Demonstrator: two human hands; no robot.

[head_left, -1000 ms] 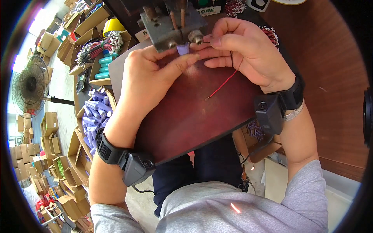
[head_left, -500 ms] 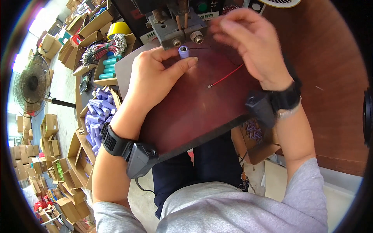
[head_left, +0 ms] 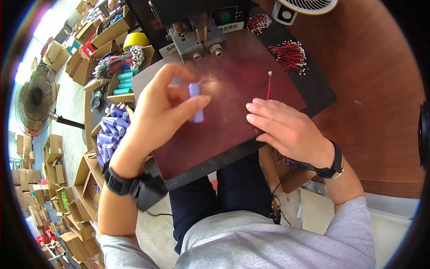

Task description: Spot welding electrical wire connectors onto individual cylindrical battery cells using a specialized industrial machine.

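My left hand [head_left: 163, 105] grips a purple cylindrical battery cell [head_left: 195, 103] between thumb and fingers, above the left part of a dark red mat [head_left: 224, 139]. The cell is nearly upright in the picture and slightly blurred. On the right of the mat lies my right hand [head_left: 291, 130], palm down, fingers stretched out together and thumb a little apart. A short red wire [head_left: 268, 87] with a small white connector emerges from beneath its fingertips; the wire's other part is hidden by the hand. Beyond both hands stands a welding machine head [head_left: 201, 42] with two copper-coloured pins.
Bundles of red wires [head_left: 289, 56] lie at the mat's far right, near a white fan [head_left: 309, 5]. On the left are a box of purple cells [head_left: 112, 127], green cells [head_left: 124, 83], bundled wires [head_left: 118, 60] and a yellow tape roll [head_left: 136, 40]. A floor fan [head_left: 38, 101] stands farther left.
My left hand has drawn the purple cell away from the machine head, toward me and slightly left. My right hand has come down onto the mat, over the red wire.
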